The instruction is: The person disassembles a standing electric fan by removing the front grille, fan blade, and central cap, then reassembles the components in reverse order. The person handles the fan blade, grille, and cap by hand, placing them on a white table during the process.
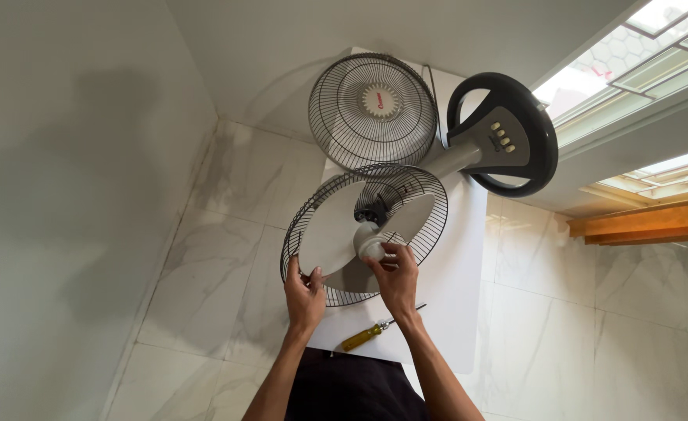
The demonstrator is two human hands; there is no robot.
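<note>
The fan lay on its back across a white board (453, 265) on the marble floor (204, 257). Its round dark base (508, 132) hung past the board's far right corner. The rear guard (336, 277) with the blade (332, 234) still in it sat near the board's left edge, close to the person.

Left hand (303, 295) gripped the near rim of the guard, fingers curled over the wires, thumb on the inner side. Right hand (397, 277) was closed round the white cap (370, 246) at the blade's hub, fingertips pinching it from the near side. Both hands lay just beside each other, the cap a little farther from the person than the rim grip.

Judged on handling: the guard was thin wire, light but springy, so it would flex if held by one wire; the rim hoop was the stiffer place to hold. The blade looked like light plastic, smooth, prob. easy to crack at the edge, so better taken near the hub. The cap was small, round and smooth, likely slippery w/o a full fingertip grip.

The front guard (373, 109) stood apart at the board's far edge, leaning on the wall. A yellow-handled screwdriver (371, 335) lay at the near edge, just right of the right wrist, untouched.
</note>
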